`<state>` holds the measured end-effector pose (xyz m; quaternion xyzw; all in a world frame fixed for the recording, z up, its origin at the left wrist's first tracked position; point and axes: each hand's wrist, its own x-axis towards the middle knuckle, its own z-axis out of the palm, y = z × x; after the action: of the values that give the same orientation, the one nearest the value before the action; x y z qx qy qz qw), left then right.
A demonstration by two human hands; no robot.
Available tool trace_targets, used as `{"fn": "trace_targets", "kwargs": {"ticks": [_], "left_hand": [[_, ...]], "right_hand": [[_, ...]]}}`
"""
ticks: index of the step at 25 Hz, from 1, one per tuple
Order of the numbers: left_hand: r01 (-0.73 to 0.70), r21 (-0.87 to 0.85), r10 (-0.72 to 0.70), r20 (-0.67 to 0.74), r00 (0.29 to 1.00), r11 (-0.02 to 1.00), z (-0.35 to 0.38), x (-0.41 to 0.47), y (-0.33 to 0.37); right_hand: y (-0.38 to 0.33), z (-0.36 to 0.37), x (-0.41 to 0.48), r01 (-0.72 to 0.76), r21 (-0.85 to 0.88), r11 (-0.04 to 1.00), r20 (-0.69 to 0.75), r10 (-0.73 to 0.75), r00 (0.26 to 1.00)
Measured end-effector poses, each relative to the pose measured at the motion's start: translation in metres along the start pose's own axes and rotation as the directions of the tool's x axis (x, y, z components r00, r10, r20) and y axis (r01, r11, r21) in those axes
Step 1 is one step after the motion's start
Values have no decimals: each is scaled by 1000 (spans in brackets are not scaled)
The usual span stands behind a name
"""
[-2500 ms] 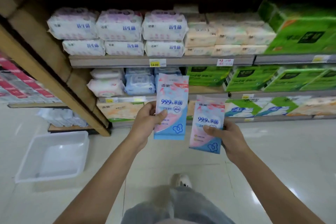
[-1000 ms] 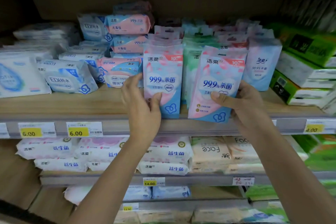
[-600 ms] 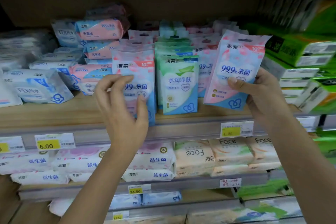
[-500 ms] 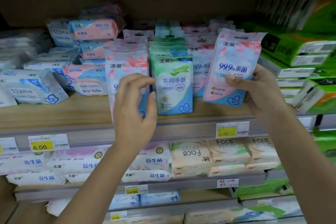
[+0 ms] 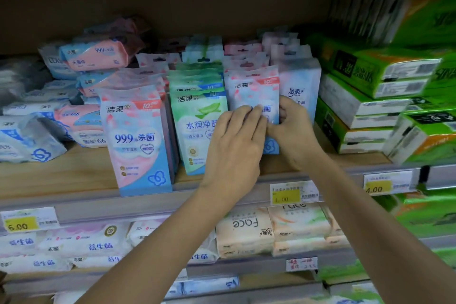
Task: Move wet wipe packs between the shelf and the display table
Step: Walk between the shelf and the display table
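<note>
A pink-and-blue wet wipe pack [image 5: 254,92] stands upright in the right-hand row on the wooden shelf [image 5: 61,175]. My right hand [image 5: 293,131] grips its right edge with curled fingers. My left hand [image 5: 234,145] lies across its lower front with fingers stretched out, pressing on it. A second pink-and-blue wet wipe pack [image 5: 138,140] stands alone at the shelf's front edge, left of a row of green packs [image 5: 197,128], with no hand on it.
Stacked flat wipe packs [image 5: 91,57] fill the shelf's left side. Green tissue boxes [image 5: 385,76] crowd the right. Price tags [image 5: 286,196] line the shelf rail. Tissue packs [image 5: 244,229] sit on the shelf below.
My left hand let go of its pack at the shelf front and crossed right to the other pack. My right hand lowered that pack into the right row.
</note>
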<state>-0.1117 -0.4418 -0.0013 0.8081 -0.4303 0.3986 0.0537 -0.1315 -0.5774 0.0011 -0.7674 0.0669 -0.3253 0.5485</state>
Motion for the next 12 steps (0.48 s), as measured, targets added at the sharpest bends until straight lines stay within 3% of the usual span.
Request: {"fn": "trace_targets", "kwargs": {"ticks": [2, 4, 8, 12], "left_hand": [[11, 105, -15, 36, 999, 994, 3, -4, 0], [29, 148, -37, 52, 998, 989, 2, -5, -1], [19, 191, -29, 50, 998, 981, 4, -5, -6], [53, 164, -49, -27, 998, 985, 9, 2, -3]], "right_hand": [[2, 2, 2, 123, -361, 925, -60, -154, 986], [4, -4, 0, 136, -550, 824, -74, -210, 975], [3, -14, -11, 90, -440, 894, 17, -92, 996], [-1, -12, -6, 41, -594, 804, -35, -76, 996]]}}
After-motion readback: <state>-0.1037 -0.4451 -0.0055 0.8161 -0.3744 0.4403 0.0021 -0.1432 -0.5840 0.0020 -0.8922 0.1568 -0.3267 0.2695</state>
